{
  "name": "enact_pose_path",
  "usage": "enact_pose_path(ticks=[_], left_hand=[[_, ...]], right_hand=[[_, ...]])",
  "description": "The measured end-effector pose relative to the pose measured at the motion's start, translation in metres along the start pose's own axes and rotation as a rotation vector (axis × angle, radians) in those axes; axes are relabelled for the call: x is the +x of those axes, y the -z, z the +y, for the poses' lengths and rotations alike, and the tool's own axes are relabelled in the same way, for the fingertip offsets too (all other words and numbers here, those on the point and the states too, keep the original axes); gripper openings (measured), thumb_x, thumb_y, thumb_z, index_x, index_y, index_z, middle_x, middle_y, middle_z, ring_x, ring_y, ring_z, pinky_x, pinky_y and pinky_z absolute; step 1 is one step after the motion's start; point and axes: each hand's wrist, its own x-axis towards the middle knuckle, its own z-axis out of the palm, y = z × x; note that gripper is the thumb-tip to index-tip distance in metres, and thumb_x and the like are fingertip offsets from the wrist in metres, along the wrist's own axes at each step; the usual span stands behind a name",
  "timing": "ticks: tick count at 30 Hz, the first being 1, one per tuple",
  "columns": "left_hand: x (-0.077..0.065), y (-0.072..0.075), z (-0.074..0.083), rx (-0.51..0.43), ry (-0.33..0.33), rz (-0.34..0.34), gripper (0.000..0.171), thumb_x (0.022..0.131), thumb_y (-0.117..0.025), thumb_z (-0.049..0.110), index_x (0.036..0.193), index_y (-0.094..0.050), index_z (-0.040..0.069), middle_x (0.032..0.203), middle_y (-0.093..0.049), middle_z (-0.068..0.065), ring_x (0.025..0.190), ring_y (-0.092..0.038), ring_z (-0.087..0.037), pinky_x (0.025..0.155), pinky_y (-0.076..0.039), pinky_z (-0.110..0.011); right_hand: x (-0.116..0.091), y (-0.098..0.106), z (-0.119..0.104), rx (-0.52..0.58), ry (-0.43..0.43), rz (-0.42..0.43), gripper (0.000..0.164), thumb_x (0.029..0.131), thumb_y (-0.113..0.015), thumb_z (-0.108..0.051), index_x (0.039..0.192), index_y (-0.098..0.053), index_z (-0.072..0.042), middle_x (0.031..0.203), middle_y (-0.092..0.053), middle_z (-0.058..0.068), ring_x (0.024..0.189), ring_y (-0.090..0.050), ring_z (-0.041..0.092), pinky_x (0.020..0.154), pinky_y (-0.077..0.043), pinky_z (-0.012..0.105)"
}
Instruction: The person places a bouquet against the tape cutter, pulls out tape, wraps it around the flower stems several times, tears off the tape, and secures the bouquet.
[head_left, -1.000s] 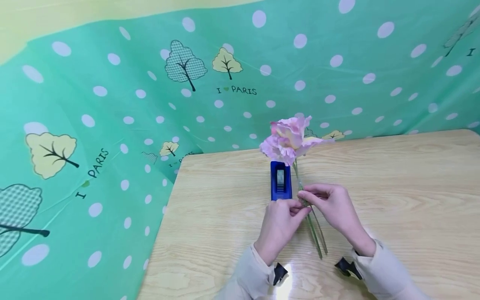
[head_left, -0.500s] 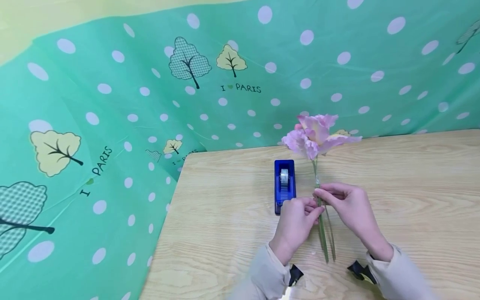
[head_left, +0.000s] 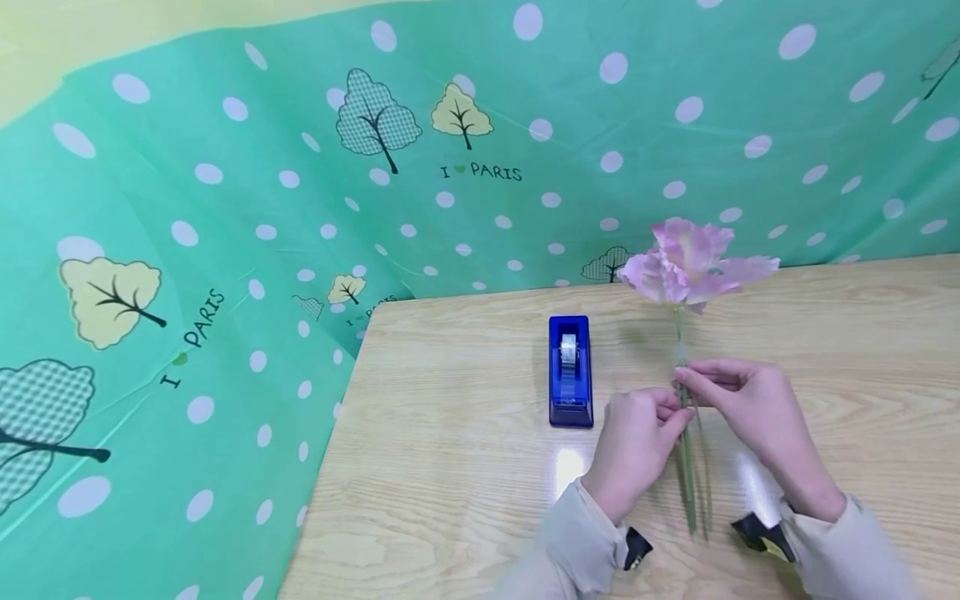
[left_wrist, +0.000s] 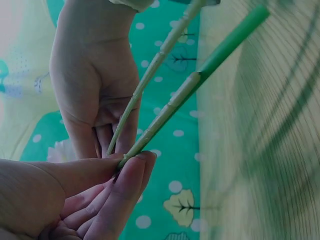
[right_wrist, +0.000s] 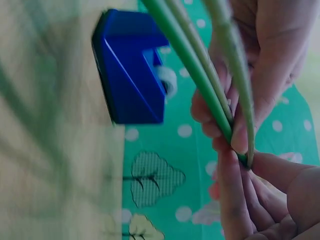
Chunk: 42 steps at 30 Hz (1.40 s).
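Note:
A pink-lilac artificial flower (head_left: 686, 262) stands upright, its stems (head_left: 687, 475) hanging down between both hands. My left hand (head_left: 637, 437) pinches the stems between thumb and fingers. Just above it, my right hand (head_left: 753, 408) pinches them too, thumb and index finger right at the stem. In the left wrist view a thick green stem (left_wrist: 235, 37) and a thinner pale stem (left_wrist: 150, 70) spread apart below the grip. Clear tape shows faintly on the stem over the right fingertips. In the right wrist view the stems (right_wrist: 200, 75) meet at both hands' fingertips.
A blue tape dispenser (head_left: 557, 371) with a roll of clear tape (head_left: 569, 346) stands on the wooden table (head_left: 435, 450), left of the flower. A green dotted cloth (head_left: 300, 217) hangs behind the table and along its left side.
Both hands and the flower have moved to the right, away from the tape dispenser, and the flower has become more upright. Both hands keep their pinch on the stems.

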Motion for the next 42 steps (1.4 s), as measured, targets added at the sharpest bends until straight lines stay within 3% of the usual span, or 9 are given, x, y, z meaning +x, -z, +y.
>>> enact_pose_path(ticks=[11, 16, 24, 32, 37, 42], left_hand=[[0.01, -0.023, 0.002, -0.05, -0.011, -0.014, 0.01, 0.082, -0.069, 0.023, 0.089, -0.071, 0.016, 0.076, -0.068, 0.013, 0.062, -0.052, 0.016, 0.057, -0.04, 0.0], [0.013, -0.036, 0.006, -0.056, -0.025, -0.009, 0.009, 0.082, -0.07, 0.021, 0.089, -0.07, 0.016, 0.077, -0.068, 0.013, 0.064, -0.053, 0.015, 0.058, -0.04, 0.0], [0.018, -0.058, 0.01, -0.023, -0.061, -0.02, 0.011, 0.079, -0.072, 0.021, 0.089, -0.07, 0.016, 0.075, -0.067, 0.014, 0.062, -0.053, 0.016, 0.056, -0.04, 0.0], [0.016, -0.08, 0.01, -0.046, 0.0, -0.087, 0.012, 0.079, -0.072, 0.02, 0.09, -0.069, 0.017, 0.069, -0.062, 0.017, 0.055, -0.046, 0.015, 0.052, -0.039, -0.002], [0.014, -0.09, 0.01, -0.008, 0.012, -0.111, 0.011, 0.081, -0.07, 0.023, 0.092, -0.068, 0.02, 0.066, -0.059, 0.019, 0.05, -0.041, 0.013, 0.05, -0.036, -0.003], [0.014, -0.095, 0.008, -0.041, 0.037, -0.135, 0.018, 0.08, -0.071, 0.022, 0.098, -0.068, 0.018, 0.071, -0.062, 0.017, 0.056, -0.047, 0.014, 0.054, -0.039, -0.002]], right_hand=[[0.011, 0.031, 0.012, -0.09, -0.057, -0.084, 0.042, 0.084, -0.065, -0.04, 0.103, -0.068, -0.003, 0.082, -0.071, 0.007, 0.069, -0.068, 0.016, 0.061, -0.042, 0.014], [0.017, 0.039, 0.018, -0.096, -0.076, -0.111, 0.045, 0.085, -0.063, -0.04, 0.105, -0.067, 0.0, 0.091, -0.069, 0.013, 0.069, -0.068, 0.016, 0.063, -0.043, 0.009], [0.023, 0.05, 0.036, -0.143, -0.086, -0.149, 0.048, 0.087, -0.061, -0.037, 0.108, -0.063, 0.006, 0.092, -0.068, 0.02, 0.068, -0.068, 0.017, 0.06, -0.048, 0.013], [0.026, 0.057, 0.053, -0.193, -0.095, -0.201, 0.046, 0.088, -0.061, -0.035, 0.105, -0.063, 0.007, 0.086, -0.069, 0.018, 0.066, -0.066, 0.016, 0.06, -0.052, 0.021], [0.026, 0.057, 0.061, -0.224, -0.12, -0.221, 0.045, 0.087, -0.062, -0.035, 0.105, -0.063, 0.007, 0.087, -0.069, 0.017, 0.067, -0.066, 0.017, 0.059, -0.052, 0.023], [0.027, 0.057, 0.068, -0.245, -0.111, -0.234, 0.045, 0.086, -0.063, -0.035, 0.102, -0.065, 0.006, 0.084, -0.069, 0.015, 0.066, -0.065, 0.016, 0.058, -0.052, 0.023]])
